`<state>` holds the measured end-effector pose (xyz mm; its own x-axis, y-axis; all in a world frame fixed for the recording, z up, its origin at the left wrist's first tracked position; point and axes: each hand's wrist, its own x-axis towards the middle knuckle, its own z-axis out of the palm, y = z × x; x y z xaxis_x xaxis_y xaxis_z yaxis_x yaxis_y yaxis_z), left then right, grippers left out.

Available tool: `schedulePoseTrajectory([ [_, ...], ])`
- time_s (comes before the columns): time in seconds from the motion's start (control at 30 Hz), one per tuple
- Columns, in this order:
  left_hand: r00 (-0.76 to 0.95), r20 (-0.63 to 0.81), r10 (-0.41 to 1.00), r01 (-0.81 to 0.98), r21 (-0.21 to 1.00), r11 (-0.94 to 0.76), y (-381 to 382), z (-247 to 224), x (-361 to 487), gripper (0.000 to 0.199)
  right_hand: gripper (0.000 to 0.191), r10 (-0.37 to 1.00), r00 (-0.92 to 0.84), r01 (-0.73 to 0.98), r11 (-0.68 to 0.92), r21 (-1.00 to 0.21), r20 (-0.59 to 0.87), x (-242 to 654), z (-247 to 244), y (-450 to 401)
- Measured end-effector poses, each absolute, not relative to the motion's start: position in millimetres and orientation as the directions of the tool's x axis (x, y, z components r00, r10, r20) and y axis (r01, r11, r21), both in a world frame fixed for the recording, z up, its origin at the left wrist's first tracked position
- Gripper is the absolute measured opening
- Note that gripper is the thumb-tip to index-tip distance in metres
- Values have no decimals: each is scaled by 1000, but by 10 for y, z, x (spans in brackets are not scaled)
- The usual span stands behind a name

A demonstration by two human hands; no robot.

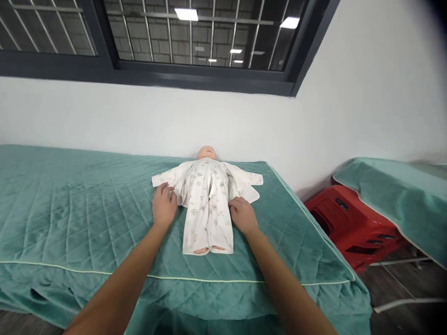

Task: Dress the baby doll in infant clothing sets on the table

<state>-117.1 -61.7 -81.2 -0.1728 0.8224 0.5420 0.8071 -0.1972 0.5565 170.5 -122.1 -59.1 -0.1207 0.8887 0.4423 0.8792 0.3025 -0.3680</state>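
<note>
A baby doll (206,152) lies on its back on the green quilted bed cover, head toward the wall. It wears a white printed baby shirt (240,186), sleeves spread and front panels opened out to the sides. White printed baby trousers (196,223) cover its middle and legs, with the feet just showing at the hems. My left hand (165,204) is beside the shirt's left panel, fingers loosely bent and thumb apart, with nothing visibly held. At the trousers' right edge, my right hand (242,215) has its fingers curled in against the cloth.
The green quilted cover (87,209) spreads over the bed, with pale piping along its edge. Behind stands a white wall (122,116) below a dark-framed barred window (206,77). At right, a red plastic stool (356,228) sits partly under another green-covered surface (394,195).
</note>
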Motion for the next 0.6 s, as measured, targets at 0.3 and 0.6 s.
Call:
schedulePoseTrajectory([
  [0.3,-473,381,795,842,463,279,-440,-907,-1114,54,19,874,-42,911,232,-340,485,1694,-567,-1205],
  [0.6,-490,373,788,744,650,155,-524,-826,-1202,30,18,900,-49,935,194,-297,433,1685,-543,-1224],
])
